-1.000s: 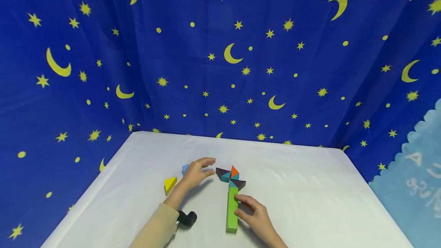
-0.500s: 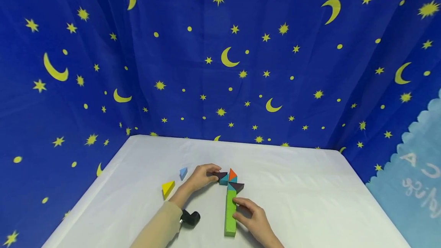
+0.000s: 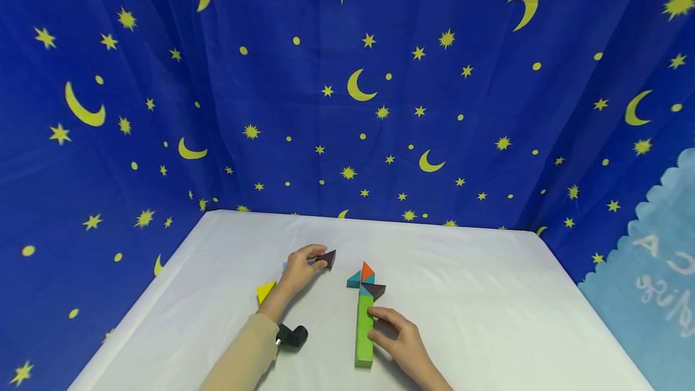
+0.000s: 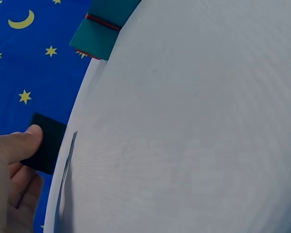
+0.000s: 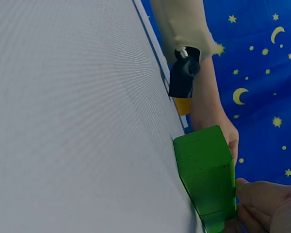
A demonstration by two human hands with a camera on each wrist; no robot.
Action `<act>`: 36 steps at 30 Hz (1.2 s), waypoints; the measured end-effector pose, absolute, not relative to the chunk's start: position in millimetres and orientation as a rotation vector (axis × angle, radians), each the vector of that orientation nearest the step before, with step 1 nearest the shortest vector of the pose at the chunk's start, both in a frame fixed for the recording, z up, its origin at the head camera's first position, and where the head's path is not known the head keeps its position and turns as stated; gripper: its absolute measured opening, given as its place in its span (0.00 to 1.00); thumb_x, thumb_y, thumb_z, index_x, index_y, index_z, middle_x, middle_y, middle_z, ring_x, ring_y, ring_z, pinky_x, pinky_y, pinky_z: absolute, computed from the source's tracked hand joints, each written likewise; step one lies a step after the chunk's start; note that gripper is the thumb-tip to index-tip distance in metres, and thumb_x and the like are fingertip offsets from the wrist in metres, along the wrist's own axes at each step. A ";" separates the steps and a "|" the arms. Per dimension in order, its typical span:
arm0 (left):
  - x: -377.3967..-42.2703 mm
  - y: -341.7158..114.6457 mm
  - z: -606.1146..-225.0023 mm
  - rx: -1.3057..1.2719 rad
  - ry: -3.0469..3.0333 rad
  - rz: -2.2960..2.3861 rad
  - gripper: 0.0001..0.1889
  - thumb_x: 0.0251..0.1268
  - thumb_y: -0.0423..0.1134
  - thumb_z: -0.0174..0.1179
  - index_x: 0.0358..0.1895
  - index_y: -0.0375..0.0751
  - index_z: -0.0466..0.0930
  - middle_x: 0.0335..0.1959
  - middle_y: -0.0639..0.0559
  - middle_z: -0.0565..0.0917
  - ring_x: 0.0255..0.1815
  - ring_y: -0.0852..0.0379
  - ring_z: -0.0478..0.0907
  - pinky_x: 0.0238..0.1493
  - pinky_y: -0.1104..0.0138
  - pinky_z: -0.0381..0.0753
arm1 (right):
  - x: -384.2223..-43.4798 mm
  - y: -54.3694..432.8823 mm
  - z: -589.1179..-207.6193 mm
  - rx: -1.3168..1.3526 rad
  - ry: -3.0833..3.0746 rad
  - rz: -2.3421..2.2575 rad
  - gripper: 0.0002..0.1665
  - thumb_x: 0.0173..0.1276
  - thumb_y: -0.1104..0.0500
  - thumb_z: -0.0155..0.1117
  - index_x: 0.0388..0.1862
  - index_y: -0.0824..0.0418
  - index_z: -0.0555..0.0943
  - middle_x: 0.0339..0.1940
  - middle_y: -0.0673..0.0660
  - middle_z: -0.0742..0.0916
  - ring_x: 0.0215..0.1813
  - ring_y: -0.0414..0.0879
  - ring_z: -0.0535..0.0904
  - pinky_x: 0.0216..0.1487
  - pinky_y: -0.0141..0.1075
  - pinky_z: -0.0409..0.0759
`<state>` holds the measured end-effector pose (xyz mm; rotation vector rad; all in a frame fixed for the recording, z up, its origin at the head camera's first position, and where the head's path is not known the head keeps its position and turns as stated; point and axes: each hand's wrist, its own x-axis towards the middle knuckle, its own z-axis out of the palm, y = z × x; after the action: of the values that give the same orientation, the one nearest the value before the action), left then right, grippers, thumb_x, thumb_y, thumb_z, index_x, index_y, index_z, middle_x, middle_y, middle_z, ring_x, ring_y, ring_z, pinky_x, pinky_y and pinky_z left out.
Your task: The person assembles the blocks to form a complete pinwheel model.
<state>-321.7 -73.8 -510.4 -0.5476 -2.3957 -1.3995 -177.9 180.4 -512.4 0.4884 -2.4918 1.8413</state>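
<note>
My left hand (image 3: 300,270) pinches a dark triangular block (image 3: 328,259) between thumb and fingers, left of the block figure. In the left wrist view the dark block (image 4: 47,145) shows beyond the thumb. My right hand (image 3: 404,343) has its thumb and index fingertips at the right side of a column of green blocks (image 3: 365,336). In the right wrist view the green column's near end (image 5: 203,145) faces me. Above the column lie blue triangles (image 3: 353,280), an orange triangle (image 3: 367,271) and another dark triangle (image 3: 376,290), set close together.
A yellow triangular block (image 3: 265,291) lies left of the left forearm. The left hand mostly hides a light blue block (image 3: 285,265). A black camera mount (image 3: 293,336) sits at the left wrist. Behind the white table (image 3: 488,306) hangs a blue star-patterned curtain (image 3: 304,107).
My left hand took hold of the dark triangular block at the figure's left and moved it away to the left. My right hand stays at the green column.
</note>
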 end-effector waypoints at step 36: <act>-298.9 -30.4 -522.0 -0.880 -2.380 -1.230 0.15 0.53 0.37 0.69 0.45 0.39 0.84 0.38 0.53 0.85 0.41 0.58 0.81 0.47 0.63 0.80 | -171.6 176.3 -491.9 0.483 -2.500 1.824 0.25 0.59 0.63 0.68 0.55 0.67 0.77 0.55 0.61 0.80 0.59 0.57 0.74 0.60 0.44 0.72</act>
<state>-298.9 -30.4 -522.0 -0.8795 -2.3802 -1.2299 -171.6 176.3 -491.9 0.4835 -2.5004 1.8242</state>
